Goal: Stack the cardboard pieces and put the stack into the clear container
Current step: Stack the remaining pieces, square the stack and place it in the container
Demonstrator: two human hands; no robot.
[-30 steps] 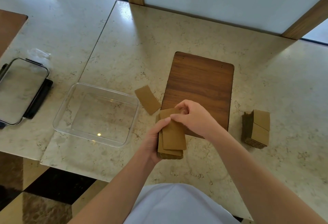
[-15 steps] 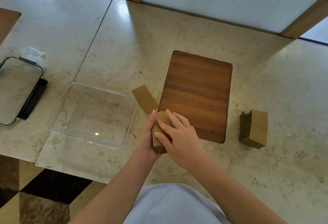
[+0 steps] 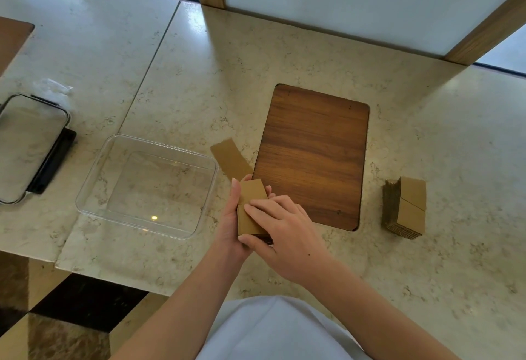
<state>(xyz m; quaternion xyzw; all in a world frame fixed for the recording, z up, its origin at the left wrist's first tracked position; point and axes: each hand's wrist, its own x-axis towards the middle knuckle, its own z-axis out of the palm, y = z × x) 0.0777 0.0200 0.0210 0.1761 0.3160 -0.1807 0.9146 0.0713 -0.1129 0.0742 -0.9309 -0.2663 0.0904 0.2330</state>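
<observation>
A small stack of brown cardboard pieces (image 3: pixel 252 205) stands between my two hands, just right of the clear container (image 3: pixel 94 188). My left hand (image 3: pixel 229 223) cups the stack from the left and below, thumb up along its edge. My right hand (image 3: pixel 280 228) grips it from the right, fingers over the top piece and thumb at the stack's near end. One loose cardboard piece (image 3: pixel 229 157) lies flat on the counter just beyond the stack. A second stack of cardboard pieces (image 3: pixel 405 207) stands on edge at the right. The container holds nothing.
A dark wooden board (image 3: pixel 313 154) lies on the marble counter beyond my hands. A container lid (image 3: pixel 25 146) with black clips lies at the far left. The counter's front edge (image 3: pixel 102 277) runs under my left forearm, with tiled floor below.
My right hand laid a piece on the stack, then came down over it and now holds it by the side and end. The top piece sits slightly askew.
</observation>
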